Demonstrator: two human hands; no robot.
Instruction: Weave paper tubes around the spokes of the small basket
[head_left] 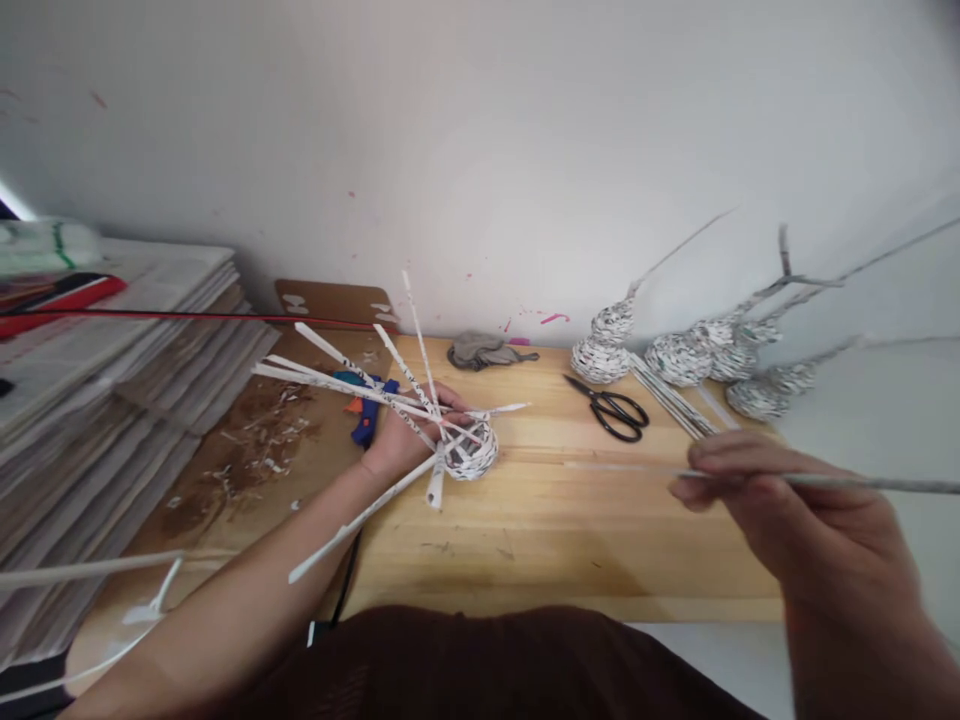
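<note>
My left hand (pixel 409 430) is closed around a small woven paper ball (pixel 474 455), partly hidden behind the rolled newspaper tubes (pixel 341 385) that fan out from it. Most of these tubes point left and up, and one slants down toward my forearm. On the right, raised over the table, my right hand (pixel 795 510) pinches a long thin paper tube (pixel 847 483) between thumb and fingers. This tube reaches past the right edge of the view, and its left end is blurred. The two hands are well apart.
Black scissors (pixel 615 410) lie beside a bundle of paper tubes (pixel 675 395). Behind them sit several woven gourd shapes (pixel 604 345) with long stems. A grey cloth-like item (pixel 484 352) rests by the wall. A blue glue gun (pixel 365 420) and stacked newspapers (pixel 120 400) are at left.
</note>
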